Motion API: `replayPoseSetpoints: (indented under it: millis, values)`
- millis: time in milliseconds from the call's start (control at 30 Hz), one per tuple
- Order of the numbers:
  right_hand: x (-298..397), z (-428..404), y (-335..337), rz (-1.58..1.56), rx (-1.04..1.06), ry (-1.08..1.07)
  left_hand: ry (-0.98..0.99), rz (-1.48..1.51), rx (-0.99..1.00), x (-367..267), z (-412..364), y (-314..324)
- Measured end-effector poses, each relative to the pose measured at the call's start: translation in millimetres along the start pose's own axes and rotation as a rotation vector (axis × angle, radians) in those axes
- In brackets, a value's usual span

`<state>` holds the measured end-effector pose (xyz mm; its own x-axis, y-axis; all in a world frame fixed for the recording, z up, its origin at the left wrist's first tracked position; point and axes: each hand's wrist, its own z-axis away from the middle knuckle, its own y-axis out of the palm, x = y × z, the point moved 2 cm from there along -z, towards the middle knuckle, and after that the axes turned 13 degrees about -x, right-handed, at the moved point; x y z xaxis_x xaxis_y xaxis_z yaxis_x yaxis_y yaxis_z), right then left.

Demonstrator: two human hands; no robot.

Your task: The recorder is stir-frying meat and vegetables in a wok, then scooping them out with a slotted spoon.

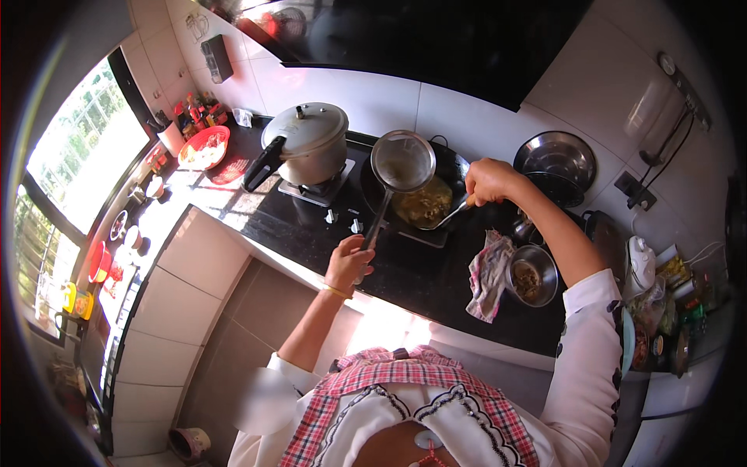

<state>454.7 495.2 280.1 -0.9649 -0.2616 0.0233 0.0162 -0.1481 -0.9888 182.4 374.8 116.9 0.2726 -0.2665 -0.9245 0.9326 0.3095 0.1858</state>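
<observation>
My left hand (350, 261) grips the handle of a round metal mesh strainer (403, 161), which is held over the left part of a black wok (461, 169). In the wok lies yellowish-brown liquid with bits of food (425, 203). My right hand (489, 182) is closed around the wooden end of a metal-shafted spatula or ladle (452, 216); its lower end reaches into the liquid, and its exact head cannot be made out. The wok sits on the right burner of a black gas hob (309, 225).
A pressure cooker (309, 140) stands on the left burner, its black handle (265, 163) pointing towards the front. Right of the wok are a crumpled cloth (490, 277) and a steel bowl of brown food (531, 275). A red basket (204, 147) stands back left.
</observation>
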Motion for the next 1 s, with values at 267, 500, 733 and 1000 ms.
replayPoseSetpoints:
  millis: [267, 500, 733, 1000]
  values:
    - [33.8, 0.1, 48.1, 0.053, -0.189, -0.121, 0.186, -0.033, -0.011, 15.6, -8.8, 10.2]
    - [54.7, 3.0, 64.4, 0.064, -0.287, -0.091, 0.313, -0.093, -0.012, 10.9, -3.7, 16.7]
    - [59.9, -6.5, 86.2, 0.070, -0.322, -0.089, 0.296, -0.146, -0.010, 15.4, -7.1, 13.6]
    - [60.8, -1.3, 137.3, 0.063, -0.427, -0.065, 0.285, -0.131, -0.017, 18.6, -8.6, 14.0]
